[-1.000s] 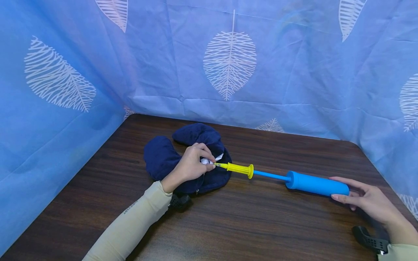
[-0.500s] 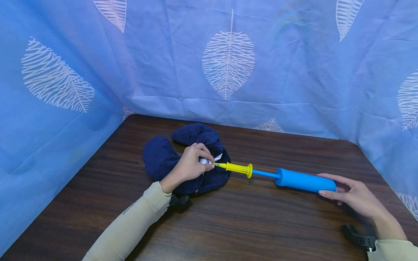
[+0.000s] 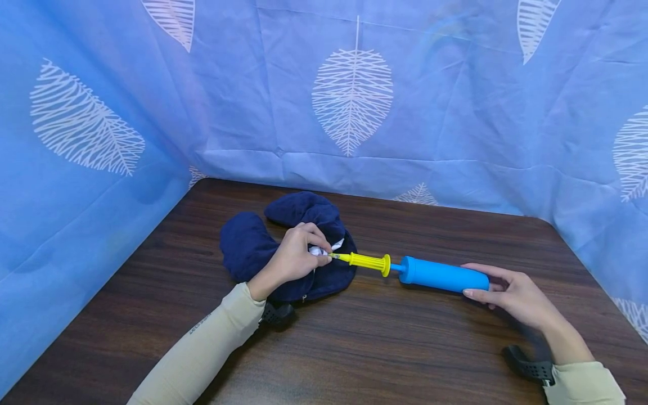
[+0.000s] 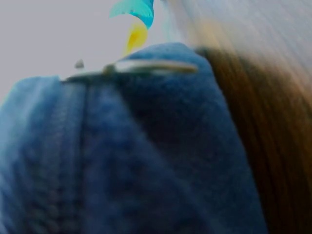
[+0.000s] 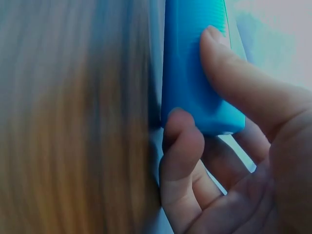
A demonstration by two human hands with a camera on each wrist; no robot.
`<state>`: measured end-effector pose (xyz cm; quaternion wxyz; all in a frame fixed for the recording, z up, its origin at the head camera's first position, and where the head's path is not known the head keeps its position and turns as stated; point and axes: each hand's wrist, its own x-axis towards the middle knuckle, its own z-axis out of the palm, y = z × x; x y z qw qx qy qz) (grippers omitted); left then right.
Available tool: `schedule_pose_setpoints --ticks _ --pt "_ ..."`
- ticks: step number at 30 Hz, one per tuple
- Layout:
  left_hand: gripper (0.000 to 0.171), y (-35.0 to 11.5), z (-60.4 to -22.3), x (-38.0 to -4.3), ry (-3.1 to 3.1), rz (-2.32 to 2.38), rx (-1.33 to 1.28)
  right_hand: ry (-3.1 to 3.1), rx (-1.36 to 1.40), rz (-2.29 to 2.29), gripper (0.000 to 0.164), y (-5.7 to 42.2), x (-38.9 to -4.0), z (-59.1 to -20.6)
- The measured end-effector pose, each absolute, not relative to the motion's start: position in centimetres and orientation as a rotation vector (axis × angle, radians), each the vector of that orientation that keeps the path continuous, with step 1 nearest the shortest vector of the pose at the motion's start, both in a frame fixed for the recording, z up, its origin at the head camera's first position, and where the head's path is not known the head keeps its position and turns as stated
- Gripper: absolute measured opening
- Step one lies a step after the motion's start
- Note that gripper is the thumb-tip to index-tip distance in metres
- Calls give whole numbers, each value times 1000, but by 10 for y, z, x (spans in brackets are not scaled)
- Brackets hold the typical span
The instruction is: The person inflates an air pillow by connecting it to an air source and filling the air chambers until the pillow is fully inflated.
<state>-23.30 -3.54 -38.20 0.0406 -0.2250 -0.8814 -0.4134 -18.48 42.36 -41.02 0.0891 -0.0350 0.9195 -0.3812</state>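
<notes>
The right hand grips the blue pump by its end; only the right wrist view shows a fingertip bent at the base's edge. Farther off, the left hand pinches the tip of the yellow nozzle over the navy pillow on the table.

I'm looking into a small curtained-off booth set around a tabletop. Light-blue fabric curtains hang behind the table and along both its sides, creased and printed with large white skeleton leaves. The tabletop is dark wood-grain with rounded far corners, the sort I'd expect in an office or a home. Which of those lies beyond the cloth, I can't tell.
</notes>
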Motion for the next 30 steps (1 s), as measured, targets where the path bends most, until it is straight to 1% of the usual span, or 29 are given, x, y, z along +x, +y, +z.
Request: schedule_pose_setpoints --ticks 9,18,23,30 --pt "7 -35 -381 -231 -2701 -1256 -687 2710 -151 -1176 67 397 -187 -404" --pt "7 -36 -382 -232 -2708 -1241 -684 2711 -127 -1186 67 395 -188 -406" --pt "7 -35 -382 -232 -2704 -1248 -670 2711 -101 -1175 68 407 -188 -408" --pt "7 -35 -381 -232 -2700 -1242 -664 2722 -8 -1106 68 446 -184 -410"
